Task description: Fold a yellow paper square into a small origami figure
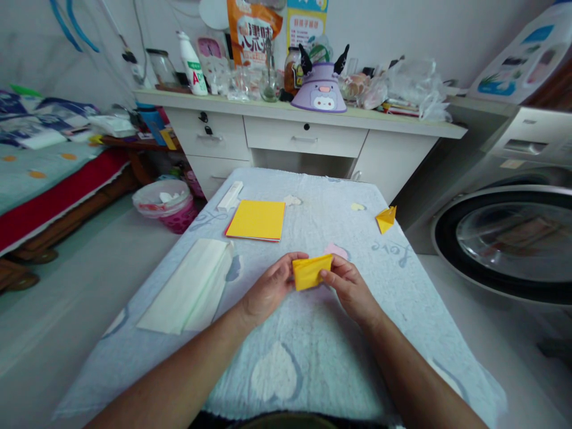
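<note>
A small folded piece of yellow paper (308, 275) is held up over the table between both hands. My left hand (277, 275) grips its left edge, the fingers curled behind it. On the right side, my right hand (349, 287) pinches it, with the thumb pressed on the front face. Beyond my hands, to the left, lies a stack of square paper (257, 219) with a yellow sheet on top. A folded yellow paper shape (385, 219) with pointed tips rests near the table's right edge.
A patterned cloth covers the table (277, 369). On its left lie a pale folded paper bag (190, 286) and a small white box (230, 196). Behind stands a cluttered white desk (304, 142); a washing machine (504, 226) is at right, a pink bin (170, 205) at left.
</note>
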A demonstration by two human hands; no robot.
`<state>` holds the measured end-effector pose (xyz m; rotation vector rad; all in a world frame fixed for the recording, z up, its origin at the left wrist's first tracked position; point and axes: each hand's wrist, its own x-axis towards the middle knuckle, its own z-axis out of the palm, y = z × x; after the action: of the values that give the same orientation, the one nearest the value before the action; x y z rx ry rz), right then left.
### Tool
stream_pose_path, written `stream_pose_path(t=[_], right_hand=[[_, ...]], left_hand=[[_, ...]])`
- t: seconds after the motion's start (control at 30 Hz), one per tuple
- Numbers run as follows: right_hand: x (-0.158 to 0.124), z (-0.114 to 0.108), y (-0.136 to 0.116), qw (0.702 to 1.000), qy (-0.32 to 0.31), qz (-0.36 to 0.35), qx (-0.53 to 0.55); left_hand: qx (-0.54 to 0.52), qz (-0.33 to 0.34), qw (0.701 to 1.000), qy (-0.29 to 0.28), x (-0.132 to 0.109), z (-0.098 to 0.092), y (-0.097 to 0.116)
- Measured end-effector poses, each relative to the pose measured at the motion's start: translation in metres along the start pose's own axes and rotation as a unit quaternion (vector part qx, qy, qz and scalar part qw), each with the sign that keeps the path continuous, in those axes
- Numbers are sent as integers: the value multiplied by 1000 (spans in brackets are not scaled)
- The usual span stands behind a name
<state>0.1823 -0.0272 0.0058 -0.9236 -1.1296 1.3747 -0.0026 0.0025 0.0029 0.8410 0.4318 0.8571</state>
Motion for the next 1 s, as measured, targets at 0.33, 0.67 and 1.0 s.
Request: stream_pose_path(t=[0.33,0.67,1.0], right_hand=[[-2,12,1,999,39,6,-12],[-5,12,-3,972,79,-140,-169],[-13,18,-8,892,79,-252,-367]], left_hand=[[101,-10,988,114,2,8,-2],[58,7,989,137,3,4,0],[17,28,987,156,2,5,2]])
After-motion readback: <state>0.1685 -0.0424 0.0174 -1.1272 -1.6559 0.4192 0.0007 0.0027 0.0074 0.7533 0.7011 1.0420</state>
